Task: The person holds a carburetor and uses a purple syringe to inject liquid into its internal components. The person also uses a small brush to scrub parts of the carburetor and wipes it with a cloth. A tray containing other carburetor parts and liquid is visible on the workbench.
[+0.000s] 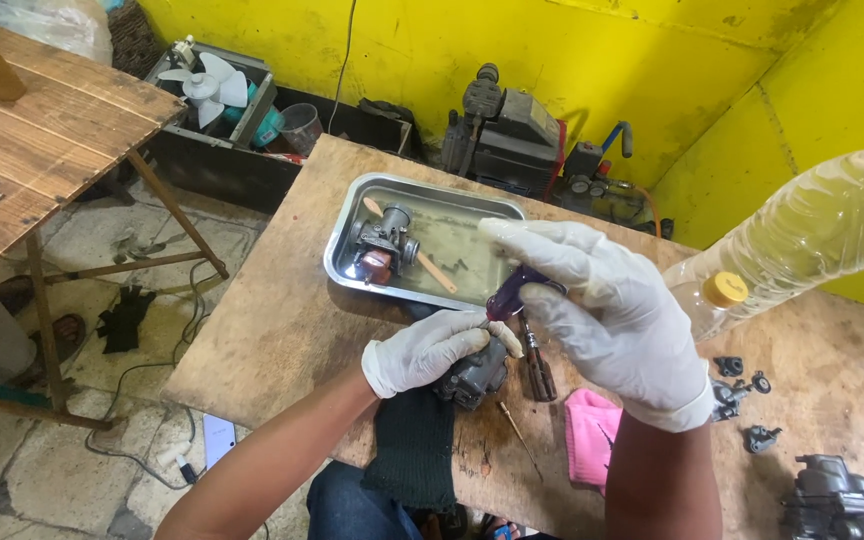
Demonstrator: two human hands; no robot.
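Two white-gloved hands at near table edge | left hand [427,350] fingers clamped on dark grey carburettor body [474,375], grimy, resting on wooden table [282,330] | right hand [607,305] fingers closed round purple-handled screwdriver [508,292], tip down on it | steel tray [347,240] beyond holds second carburettor [384,240].

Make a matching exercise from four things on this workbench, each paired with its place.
Things:
1. carburetor
2. pink cloth
3. screwdriver
4. clear plastic bottle

Places:
A. gripped in the gloved right hand
B. lying in the metal tray
C. slanting over the table's right side, yellow cap down
D. on the wooden table beside the right forearm

Pairs: 1-B, 2-D, 3-A, 4-C
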